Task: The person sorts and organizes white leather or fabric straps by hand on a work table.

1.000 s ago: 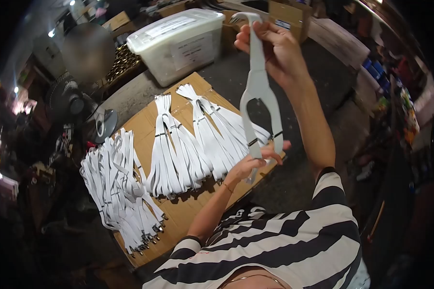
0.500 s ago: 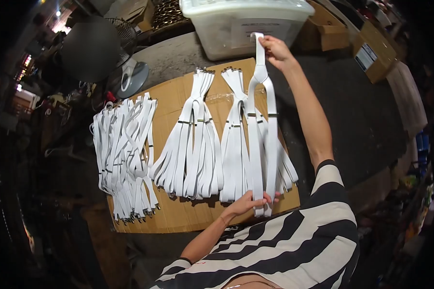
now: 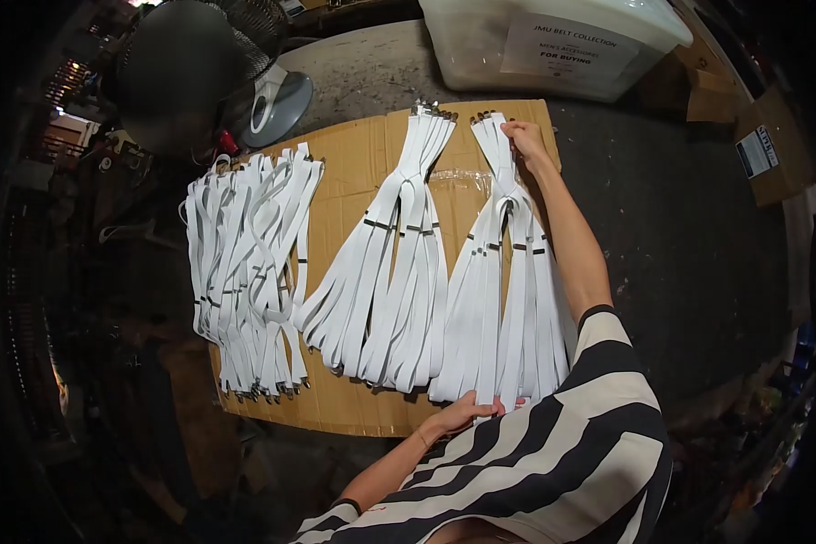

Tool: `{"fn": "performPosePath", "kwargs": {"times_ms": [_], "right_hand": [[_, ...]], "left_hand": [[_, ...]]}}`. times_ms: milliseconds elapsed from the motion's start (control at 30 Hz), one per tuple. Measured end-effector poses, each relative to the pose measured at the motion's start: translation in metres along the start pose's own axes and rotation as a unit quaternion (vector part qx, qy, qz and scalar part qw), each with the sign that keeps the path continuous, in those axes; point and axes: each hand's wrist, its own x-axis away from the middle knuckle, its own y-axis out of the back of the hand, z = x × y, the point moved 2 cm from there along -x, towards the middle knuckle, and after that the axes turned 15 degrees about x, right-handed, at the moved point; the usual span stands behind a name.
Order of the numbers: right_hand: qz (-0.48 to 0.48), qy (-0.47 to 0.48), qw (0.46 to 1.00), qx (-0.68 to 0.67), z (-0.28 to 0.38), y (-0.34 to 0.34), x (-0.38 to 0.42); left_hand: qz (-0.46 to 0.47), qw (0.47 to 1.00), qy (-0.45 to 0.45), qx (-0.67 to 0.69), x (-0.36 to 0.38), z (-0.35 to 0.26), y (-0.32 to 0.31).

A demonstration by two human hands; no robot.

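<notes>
A pair of white elastic suspenders [image 3: 515, 308] lies along the top of the right-hand fanned bundle [image 3: 467, 335]. My right hand [image 3: 526, 139] pinches its far end, beside the bundle's metal clips. At the near edge, my left hand [image 3: 467, 412] is closed around the lower loops of its straps, close to my striped shirt. Another fanned bundle of white suspenders [image 3: 385, 290] lies in the middle, with dark adjusters across its straps. Looser white suspenders [image 3: 245, 263] are heaped at the left. All rest on a flattened cardboard sheet [image 3: 349, 199].
Beyond the cardboard stands a translucent plastic bin [image 3: 467, 54] with a printed paper label [image 3: 571, 47]. A fan with a grey base [image 3: 286, 109] is at the back left. A cardboard box [image 3: 771, 150] sits at the far right.
The suspenders, held raised above the right bundle before, have come down onto it. Both hands keep hold of their ends. The camera view has shifted, bringing the bin further right.
</notes>
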Motion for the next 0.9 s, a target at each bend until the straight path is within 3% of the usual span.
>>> {"fn": "performPosePath", "kwargs": {"times_ms": [233,300,367,467,633,733,833,900], "right_hand": [[-0.066,0.043,0.997,0.022,0.009,0.007,0.001],[-0.026,-0.003,1.0,-0.003,0.009,0.012,0.007],[-0.024,-0.001,1.0,-0.014,0.012,0.012,0.014],[-0.026,0.004,1.0,0.0,0.004,0.009,0.015],[-0.085,0.078,0.992,0.06,-0.023,0.0,-0.005],[-0.057,0.058,0.995,0.064,-0.028,0.0,-0.004],[-0.056,0.055,0.994,0.075,-0.025,-0.001,-0.001],[-0.064,0.054,0.993,0.086,-0.026,-0.003,0.003]], "left_hand": [[-0.011,1.0,-0.017,-0.011,-0.001,-0.021,-0.032],[-0.045,0.956,0.03,-0.289,0.003,-0.025,-0.04],[-0.051,0.943,0.027,-0.328,-0.007,0.031,0.018],[-0.009,0.983,0.027,-0.181,0.001,-0.009,-0.028],[0.002,0.997,-0.014,-0.073,-0.003,-0.013,-0.018],[0.009,0.998,-0.048,-0.029,-0.003,-0.018,-0.023],[-0.116,0.987,0.015,0.106,0.001,-0.019,-0.031],[-0.096,0.977,-0.042,0.187,0.002,-0.005,-0.021]]}}
